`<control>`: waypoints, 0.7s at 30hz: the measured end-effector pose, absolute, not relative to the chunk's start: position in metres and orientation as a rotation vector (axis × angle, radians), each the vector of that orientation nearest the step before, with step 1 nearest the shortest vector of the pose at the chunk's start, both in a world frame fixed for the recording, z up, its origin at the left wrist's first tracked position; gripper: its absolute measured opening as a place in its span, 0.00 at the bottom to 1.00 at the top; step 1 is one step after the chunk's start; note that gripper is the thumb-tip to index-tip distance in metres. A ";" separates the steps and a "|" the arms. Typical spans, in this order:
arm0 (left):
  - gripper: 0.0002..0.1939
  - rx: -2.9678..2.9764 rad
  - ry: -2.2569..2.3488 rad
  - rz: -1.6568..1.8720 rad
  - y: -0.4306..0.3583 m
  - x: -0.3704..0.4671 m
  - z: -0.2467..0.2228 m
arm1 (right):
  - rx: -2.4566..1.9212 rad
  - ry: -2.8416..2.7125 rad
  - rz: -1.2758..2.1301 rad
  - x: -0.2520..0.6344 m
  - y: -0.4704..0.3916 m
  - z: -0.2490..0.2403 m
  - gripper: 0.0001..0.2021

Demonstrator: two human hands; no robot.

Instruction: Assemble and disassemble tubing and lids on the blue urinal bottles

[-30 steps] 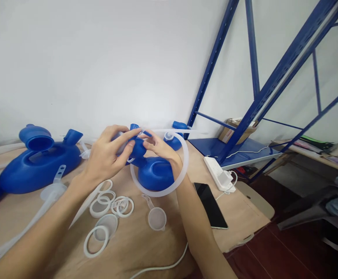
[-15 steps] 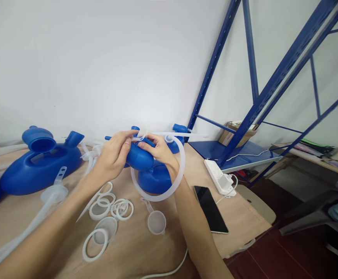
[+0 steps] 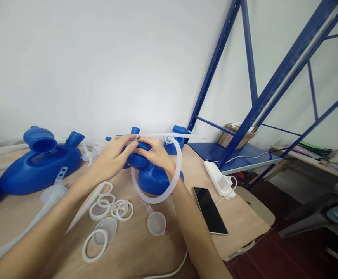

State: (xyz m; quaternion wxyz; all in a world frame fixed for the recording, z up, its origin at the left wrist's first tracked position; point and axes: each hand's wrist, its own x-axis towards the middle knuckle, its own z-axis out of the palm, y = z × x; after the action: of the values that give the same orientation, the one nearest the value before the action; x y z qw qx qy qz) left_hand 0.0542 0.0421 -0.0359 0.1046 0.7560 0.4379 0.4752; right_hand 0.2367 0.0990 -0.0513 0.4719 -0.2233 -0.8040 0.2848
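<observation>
Both hands meet over a blue plastic part (image 3: 138, 159) above a blue bottle (image 3: 154, 180). My left hand (image 3: 115, 155) has its fingers closed on the part's left side, with a small clear strip (image 3: 136, 137) at its fingertips. Around the part's right side, my right hand (image 3: 157, 153) is closed, thumb below and fingers on top. A white translucent tube (image 3: 178, 170) loops down in front of the bottle and around my right wrist. The strip's far end is hidden by the fingers.
White rings (image 3: 125, 210) and a clear cap (image 3: 156, 223) lie on the brown table (image 3: 128, 252). Large blue bottles (image 3: 40, 174) stand left. A phone (image 3: 210, 210), a power strip (image 3: 219, 178) and a blue rack (image 3: 215, 66) are at the right.
Both hands have drawn closer together on the blue part, which is tilted differently and more covered by fingers. The clear strip now shows less, and the tube loop has shifted slightly.
</observation>
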 end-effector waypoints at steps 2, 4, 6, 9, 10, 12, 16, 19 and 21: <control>0.27 2.217 1.312 1.428 0.041 0.055 -0.035 | -0.546 -1.964 0.740 0.234 0.099 -0.052 0.16; 0.25 2.156 1.323 1.486 0.040 0.056 -0.036 | -0.547 -1.948 0.769 0.233 0.098 -0.053 0.17; 0.23 2.096 1.304 1.533 0.041 0.056 -0.037 | -0.549 -1.902 0.809 0.234 0.097 -0.053 0.18; 0.21 2.059 1.293 1.557 0.042 0.053 -0.036 | -0.565 -1.809 0.964 0.236 0.093 -0.052 0.24; 0.21 2.059 1.299 1.548 0.042 0.052 -0.035 | -0.564 -1.804 1.025 0.237 0.092 -0.051 0.25; 0.21 2.062 1.312 1.517 0.041 0.051 -0.033 | -0.540 -1.832 1.118 0.237 0.090 -0.049 0.27; 0.20 2.064 1.318 1.497 0.037 0.051 -0.031 | -0.484 -1.880 1.180 0.238 0.086 -0.044 0.26; 0.18 2.054 1.328 1.557 0.033 0.054 -0.031 | -0.490 -1.912 1.223 0.240 0.082 -0.039 0.27; 0.17 2.065 1.360 1.605 0.032 0.056 -0.031 | -0.502 -1.906 1.226 0.241 0.081 -0.037 0.26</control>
State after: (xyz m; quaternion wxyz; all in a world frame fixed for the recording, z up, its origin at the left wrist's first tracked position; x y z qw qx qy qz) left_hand 0.0561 0.0322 -0.0312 0.0967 0.6973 0.4593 0.5418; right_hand 0.2407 0.0805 -0.0374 0.3986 -0.1984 -0.7530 0.4845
